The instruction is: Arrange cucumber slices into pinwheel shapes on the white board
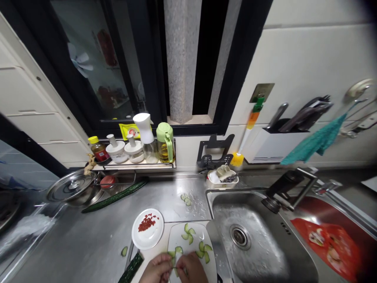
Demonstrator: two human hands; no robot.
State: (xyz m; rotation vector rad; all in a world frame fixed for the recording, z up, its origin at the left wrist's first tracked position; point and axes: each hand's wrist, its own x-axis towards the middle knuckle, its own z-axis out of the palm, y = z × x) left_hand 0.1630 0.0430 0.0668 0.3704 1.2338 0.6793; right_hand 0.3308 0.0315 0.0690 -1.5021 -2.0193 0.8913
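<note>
Both hands meet over the near left part of a white squarish plate [203, 232]. My left hand [157, 268] is closed, thumb and fingers pinched on a thin green cucumber slice [174, 268]. Close beside it, my right hand [192, 268] has its fingers bent at the same slice; its grip is partly hidden. On the plate, curved cucumber pieces form a pinwheel at the far side [188, 234] and another at the right [204, 251]. More cucumber pieces [178, 250] lie just beyond my fingertips, partly covered. A round white plate [140, 240] with small dried red berries [147, 223] stands to the left.
A cut cucumber [131, 268] lies left of my hands, a whole cucumber [114, 198] farther back. Loose slices [186, 199] rest on the steel counter [167, 196]. To the right is a sink [253, 236] with a red bag [330, 247] beyond. Condiment bottles [165, 142] line a rack.
</note>
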